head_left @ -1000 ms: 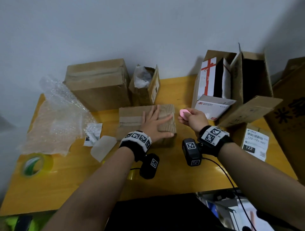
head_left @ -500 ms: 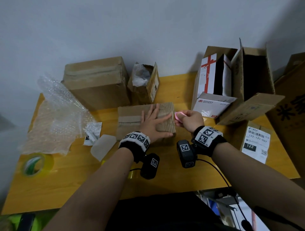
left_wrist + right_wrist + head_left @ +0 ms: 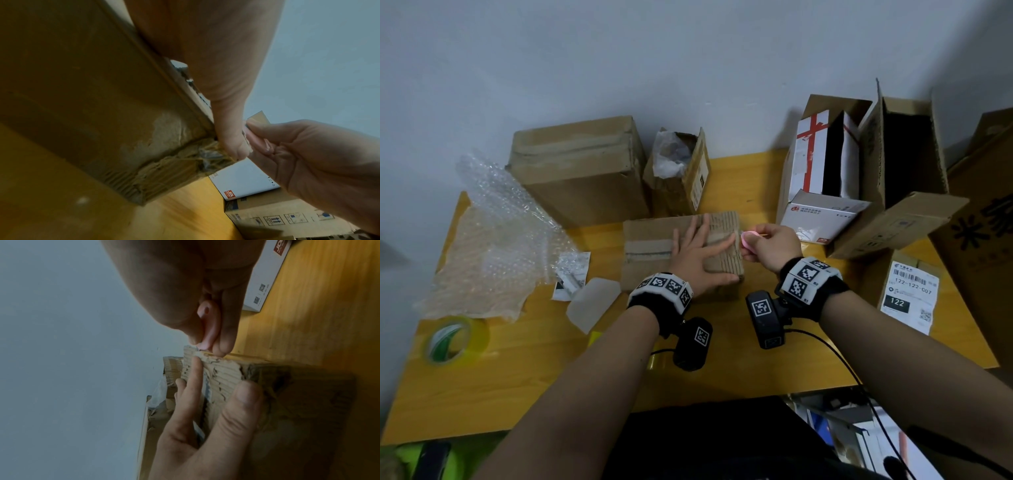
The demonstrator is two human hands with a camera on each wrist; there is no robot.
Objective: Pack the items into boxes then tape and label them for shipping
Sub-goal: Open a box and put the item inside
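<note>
1. Flat brown cardboard box (image 3: 654,253), worn, its top layer torn to bare corrugation at the right end; lies at the middle of the yellow wooden table (image 3: 524,370), in front of the boxes at the wall.
2. Left hand (image 3: 700,257): fingers straight and spread, palm pressed flat on the box top, thumb down over the near edge.
3. Right hand (image 3: 774,248): thumb and fingers pinch a small pink plastic cutter (image 3: 748,237); its tip touches the box's right top edge, just beside the left forefinger.
4. Large closed brown carton (image 3: 578,168), against the wall, behind and left of the box.
5. Small open carton with crumpled plastic inside (image 3: 678,171), just right of the large carton.
6. White box with red ribbon print (image 3: 815,154), upright inside an open carton, right rear.
7. Tall open brown carton (image 3: 904,171), flap hanging forward, far right.
8. White shipping label marked 122 (image 3: 911,294), right edge of table.
9. Sheet of clear bubble wrap (image 3: 496,233), left side.
10. Roll of clear tape with green core (image 3: 453,339), left front corner.
</note>
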